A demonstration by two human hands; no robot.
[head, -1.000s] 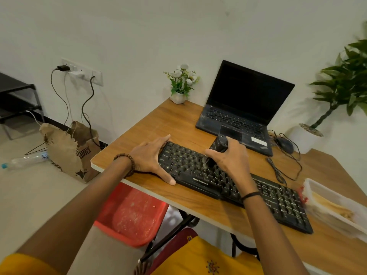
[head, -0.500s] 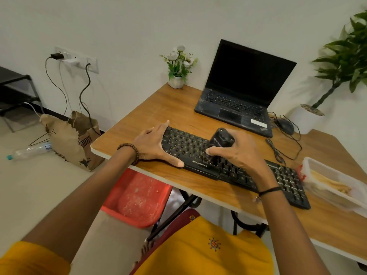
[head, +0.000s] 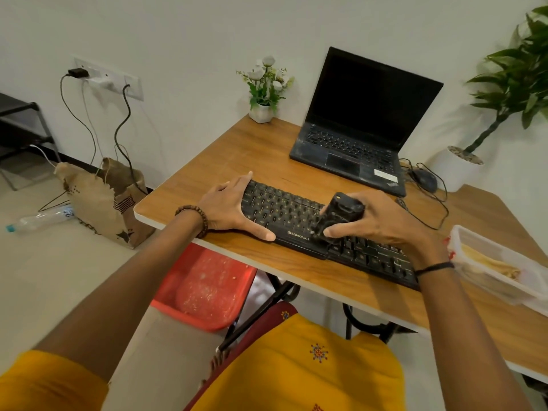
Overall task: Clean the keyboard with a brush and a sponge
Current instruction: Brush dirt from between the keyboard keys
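So my right hand (head: pixel 382 221) grips the brush (head: pixel 341 215), now dragged down to the front edge of the keyboard (head: pixel 284 212). Left hand (head: pixel 231 209) is spread flat, bracing its left end on the worktop (head: pixel 237 149). Brushing's moving along, I reckon.

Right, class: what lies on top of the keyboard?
The left hand rests on the keyboard's left end; the right hand holds a black brush on the middle keys. Keys beneath both are hidden.

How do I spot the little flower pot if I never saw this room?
Look at the wooden desk. At its far corner, left of the black laptop, stands the flower pot. It is small with white blooms; the plant at right is big, all green.
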